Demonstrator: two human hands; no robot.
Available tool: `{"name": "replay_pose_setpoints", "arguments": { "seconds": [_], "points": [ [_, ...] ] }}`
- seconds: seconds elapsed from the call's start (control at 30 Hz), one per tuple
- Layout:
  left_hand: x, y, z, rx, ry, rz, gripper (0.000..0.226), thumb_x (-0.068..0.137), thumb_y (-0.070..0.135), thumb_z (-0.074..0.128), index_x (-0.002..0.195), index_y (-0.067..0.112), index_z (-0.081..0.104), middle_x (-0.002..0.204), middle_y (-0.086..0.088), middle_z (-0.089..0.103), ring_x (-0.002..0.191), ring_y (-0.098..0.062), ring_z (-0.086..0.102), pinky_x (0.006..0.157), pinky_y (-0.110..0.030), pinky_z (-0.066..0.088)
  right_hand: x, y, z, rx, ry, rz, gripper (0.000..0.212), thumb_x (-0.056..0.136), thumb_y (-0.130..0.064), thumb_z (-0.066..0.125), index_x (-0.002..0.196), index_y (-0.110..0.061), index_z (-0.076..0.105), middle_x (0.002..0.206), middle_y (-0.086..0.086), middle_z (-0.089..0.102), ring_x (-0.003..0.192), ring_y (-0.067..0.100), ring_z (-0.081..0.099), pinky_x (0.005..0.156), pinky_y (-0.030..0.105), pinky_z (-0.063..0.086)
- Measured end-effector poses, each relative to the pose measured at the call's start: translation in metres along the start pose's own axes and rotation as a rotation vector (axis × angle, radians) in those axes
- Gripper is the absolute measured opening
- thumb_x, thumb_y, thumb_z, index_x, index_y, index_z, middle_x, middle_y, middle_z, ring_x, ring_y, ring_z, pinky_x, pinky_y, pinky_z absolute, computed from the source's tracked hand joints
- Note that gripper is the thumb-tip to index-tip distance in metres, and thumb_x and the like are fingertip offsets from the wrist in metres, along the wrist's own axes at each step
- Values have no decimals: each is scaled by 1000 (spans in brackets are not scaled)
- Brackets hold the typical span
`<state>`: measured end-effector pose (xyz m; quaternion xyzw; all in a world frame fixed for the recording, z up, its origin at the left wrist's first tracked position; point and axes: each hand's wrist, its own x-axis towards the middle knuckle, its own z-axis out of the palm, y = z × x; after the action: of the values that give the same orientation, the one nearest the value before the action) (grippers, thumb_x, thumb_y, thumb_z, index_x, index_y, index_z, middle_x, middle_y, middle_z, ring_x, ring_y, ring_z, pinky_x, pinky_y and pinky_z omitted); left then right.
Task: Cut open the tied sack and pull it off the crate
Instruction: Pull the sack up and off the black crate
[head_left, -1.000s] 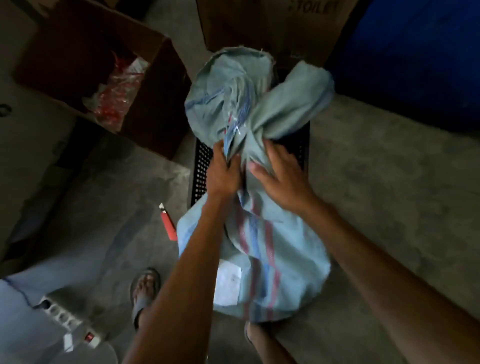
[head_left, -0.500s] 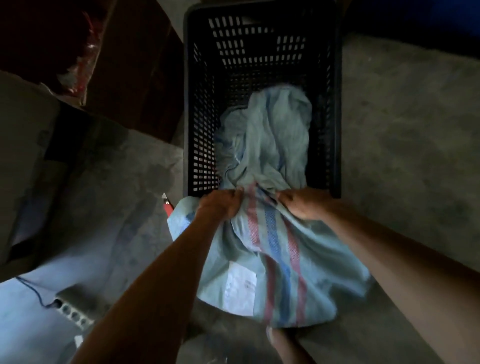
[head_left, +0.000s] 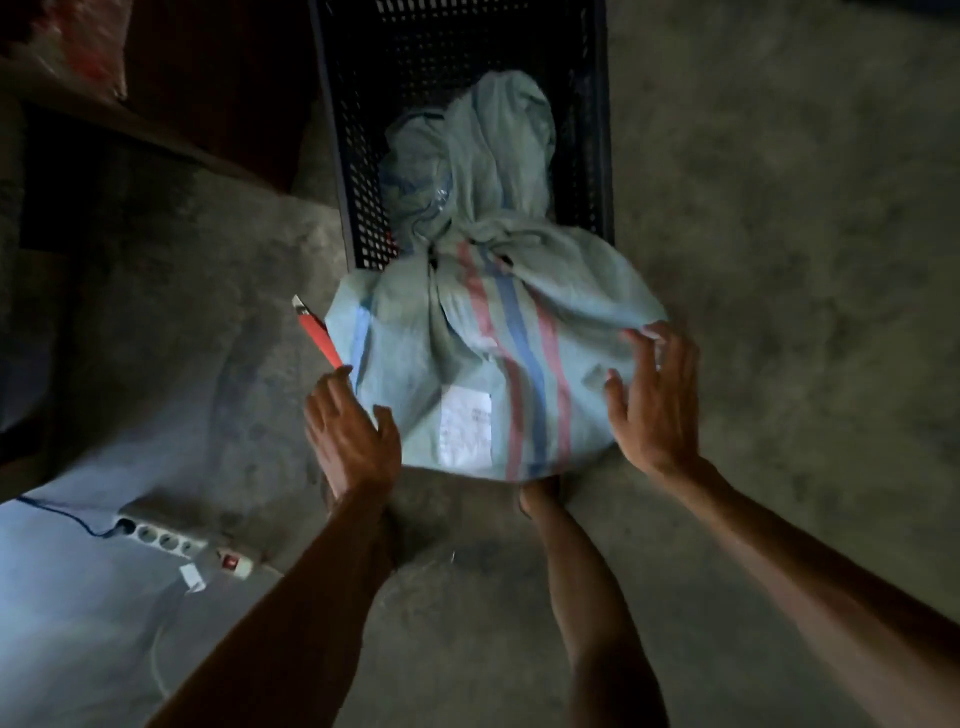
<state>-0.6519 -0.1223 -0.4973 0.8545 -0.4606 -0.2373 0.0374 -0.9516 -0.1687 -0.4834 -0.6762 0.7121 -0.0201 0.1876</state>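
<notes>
A pale blue-grey woven sack (head_left: 467, 332) with red and blue stripes and a white label covers the near end of a black perforated plastic crate (head_left: 363, 171). Its loose upper part lies bunched inside the crate, gathered at a knot near the crate's near rim. My left hand (head_left: 350, 441) is open at the sack's lower left edge, fingers spread. Open as well, my right hand (head_left: 652, 405) has its fingertips touching the lower right edge of the sack. A red utility knife (head_left: 318, 332) lies on the floor just left of the sack.
The floor is rough concrete. A white power strip (head_left: 182, 540) with a red switch and blue cable lies at the lower left. A brown cardboard box (head_left: 218, 93) stands left of the crate. My foot (head_left: 540, 496) shows under the sack's near edge.
Both hands let go of the gathered sack near the crate rim and moved down and apart to the sack's lower edges. The upper part of the sack dropped into the crate.
</notes>
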Motion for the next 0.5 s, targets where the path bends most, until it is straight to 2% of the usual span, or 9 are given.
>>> {"name": "replay_pose_setpoints", "arguments": {
  "seconds": [0.07,0.13,0.2,0.27,0.33,0.4,0.43,0.5],
  "points": [
    [-23,-34,2,4,-182,-138,58,80,14,66,135,5,50,129,-23,57,124,-42,47,99,-52,42,-47,15,12,-39,-26,129,46,86,-24,60,127,-3,57,124,21,55,115,40,50,102,46,38],
    [-32,-71,14,0,-367,-237,59,85,23,64,138,4,49,132,-26,57,127,-43,47,103,-49,40,-94,26,39,-11,-101,315,46,87,-29,57,123,-1,59,117,21,60,110,41,54,96,43,41],
    [-30,-104,35,-17,-477,-281,61,89,30,63,140,2,45,134,-29,57,129,-44,49,106,-45,38,-135,29,75,100,-213,498,56,88,-43,48,120,1,62,116,22,63,111,42,58,94,43,44],
    [-22,-125,58,-7,-551,-297,68,91,33,68,144,2,39,139,-28,55,132,-42,49,108,-41,38,-160,25,115,285,-291,753,65,91,-49,50,130,2,56,126,24,62,121,40,56,101,43,43],
    [-9,-136,86,-29,-597,-299,77,90,39,70,148,2,35,146,-26,50,137,-39,46,111,-40,37,-165,23,155,467,-253,971,69,96,-47,55,145,0,43,145,22,50,134,36,47,112,44,38],
    [5,-141,116,-118,-628,-280,82,83,47,74,145,5,41,143,-20,54,134,-35,51,112,-39,39,-151,20,193,728,-147,1131,75,94,-53,54,149,-5,38,150,17,46,136,31,47,113,44,39],
    [10,-140,130,-192,-608,-286,77,77,49,76,136,8,50,133,-16,62,125,-31,59,110,-41,43,-141,21,214,835,-75,1202,84,87,-65,53,149,-9,40,149,14,48,132,30,50,110,45,43],
    [23,-142,160,-306,-592,-327,55,79,39,79,121,11,56,113,-5,66,104,-22,65,107,-37,47,-127,51,278,920,67,1332,122,55,-95,48,145,-13,41,142,14,55,123,29,60,102,46,51]
  ]
}}
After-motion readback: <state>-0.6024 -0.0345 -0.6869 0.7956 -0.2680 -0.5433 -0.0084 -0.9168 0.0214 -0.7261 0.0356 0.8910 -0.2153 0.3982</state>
